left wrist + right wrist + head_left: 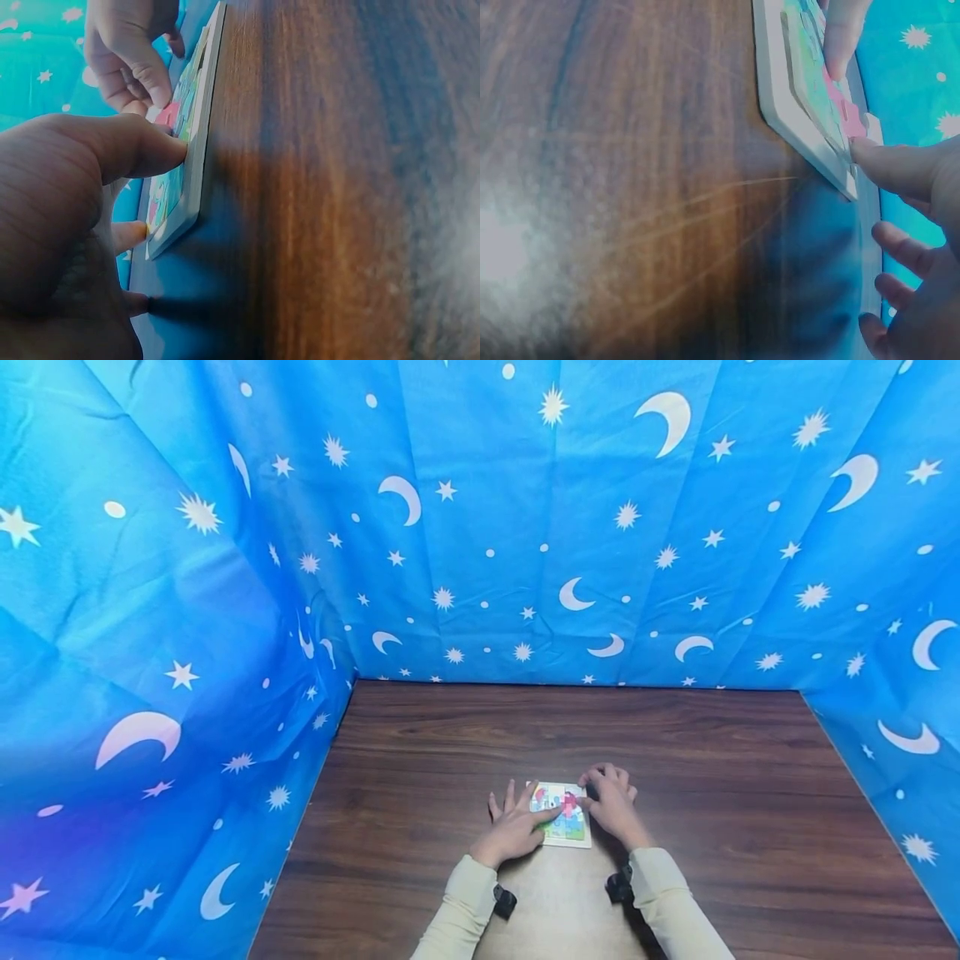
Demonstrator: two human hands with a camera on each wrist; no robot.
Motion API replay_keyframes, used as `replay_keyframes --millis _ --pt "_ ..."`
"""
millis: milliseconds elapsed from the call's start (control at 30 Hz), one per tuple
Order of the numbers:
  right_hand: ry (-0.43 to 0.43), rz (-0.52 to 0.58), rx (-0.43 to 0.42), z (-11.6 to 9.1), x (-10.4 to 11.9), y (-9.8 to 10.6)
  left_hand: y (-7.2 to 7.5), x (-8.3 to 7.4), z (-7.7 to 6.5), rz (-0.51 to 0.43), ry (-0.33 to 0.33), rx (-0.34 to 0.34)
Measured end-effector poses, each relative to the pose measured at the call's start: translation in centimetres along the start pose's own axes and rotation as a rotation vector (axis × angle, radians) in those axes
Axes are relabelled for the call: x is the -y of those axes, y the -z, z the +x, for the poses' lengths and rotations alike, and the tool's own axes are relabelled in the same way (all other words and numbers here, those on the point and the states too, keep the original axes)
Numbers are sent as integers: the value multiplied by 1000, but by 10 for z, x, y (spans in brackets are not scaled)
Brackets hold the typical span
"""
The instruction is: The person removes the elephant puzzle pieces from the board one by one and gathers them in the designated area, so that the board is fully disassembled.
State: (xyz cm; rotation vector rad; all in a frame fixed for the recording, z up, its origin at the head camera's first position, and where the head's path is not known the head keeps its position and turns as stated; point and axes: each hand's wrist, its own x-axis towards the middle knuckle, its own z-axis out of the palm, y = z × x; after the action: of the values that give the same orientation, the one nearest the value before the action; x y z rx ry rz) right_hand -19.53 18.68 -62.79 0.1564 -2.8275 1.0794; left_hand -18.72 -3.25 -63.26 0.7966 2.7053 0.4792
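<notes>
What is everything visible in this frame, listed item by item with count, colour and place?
puzzle board: 1, pale frame with a colourful picture, flat on the table's near middle.
pink piece: 1, pink, on the board between the two hands.
table: 1, dark brown wood grain, fills the lower view.
backdrop cloth: 1, blue with white moons and stars, behind and at both sides.
sleeves: 2, cream, bottom edge.
left hand: 1, fingers spread, resting on the board's left part.
right hand: 1, at the board's right edge, fingertip on the board.

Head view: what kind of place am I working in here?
Probably a makeshift tabletop recording booth: a dark wooden table walled on three sides by blue moon-and-star cloth, with only a small picture puzzle board on it under both hands.
</notes>
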Motion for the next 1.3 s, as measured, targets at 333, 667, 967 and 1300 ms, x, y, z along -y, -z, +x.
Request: replay_keyframes --millis 333,667,967,1300 --pt "89 80 -53 -4 1 2 -1 -2 -1 9 11 1" --pt "50 161 -1 -4 -3 6 -2 -3 -2 37 3 30" --pt "176 194 -6 -8 -1 15 1 -10 0 56 7 25" --pt "-22 246 -52 -18 -24 36 -1 -2 -3 -25 15 1"
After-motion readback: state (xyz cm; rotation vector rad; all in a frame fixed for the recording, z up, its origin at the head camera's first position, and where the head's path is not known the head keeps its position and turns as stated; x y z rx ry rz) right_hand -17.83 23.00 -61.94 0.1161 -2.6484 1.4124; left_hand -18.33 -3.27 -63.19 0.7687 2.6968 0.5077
